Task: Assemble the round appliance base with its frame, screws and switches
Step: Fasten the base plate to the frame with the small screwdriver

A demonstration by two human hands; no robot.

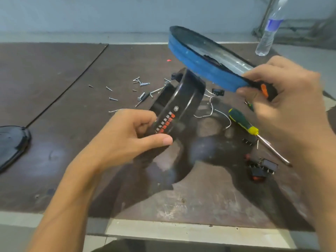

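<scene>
Seen from my remote station, the round black base (181, 99) stands tipped on its edge at the middle of the table (54, 88). My left hand (127, 135) is curled round its lower rim, beside a strip of printed markings. At two o'clock from it the blue round frame (196, 64), with a metal plate inside, is held tilted, clear of the table. My right hand (283, 91) pinches its near rim, right at an orange switch (264, 90). I cannot tell whether the two parts touch where the blue rim passes over the black one.

White wires (211, 108) trail at three o'clock of the base. Loose screws (141, 81) lie at eleven o'clock, a green-and-yellow screwdriver (243, 122) at four and spare rocker switches (261, 167) beyond it. A water bottle (269, 31) stands at the far right.

I judge the one-sided pinch the weak point: the frame could swing or slip as the halves meet. The wires could be nipped between the rims, and the base, balanced on edge, could roll into the screws.
</scene>
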